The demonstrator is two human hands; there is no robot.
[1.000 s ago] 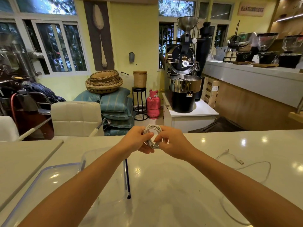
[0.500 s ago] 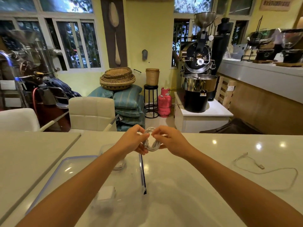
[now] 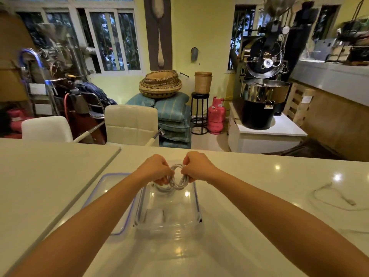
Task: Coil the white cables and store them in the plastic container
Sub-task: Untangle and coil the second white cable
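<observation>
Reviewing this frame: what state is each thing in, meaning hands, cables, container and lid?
Container: open, upright on the counter.
Lid: off, lying flat at the container's left.
Coil: wound, held over the container's far end.
Left hand: grips the coil.
Right hand: grips the coil.
Loose cable: uncoiled, on the counter at right.

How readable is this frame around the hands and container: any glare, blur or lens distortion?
Head view: light reflections spot the countertop and the clear plastic container, whose walls are hard to trace; head view: the coiled white cable gripped by the left hand and right hand reads fairly sharp, the loose cable at right is smeared; head view: wide-angle bowing tilts the windows.
</observation>
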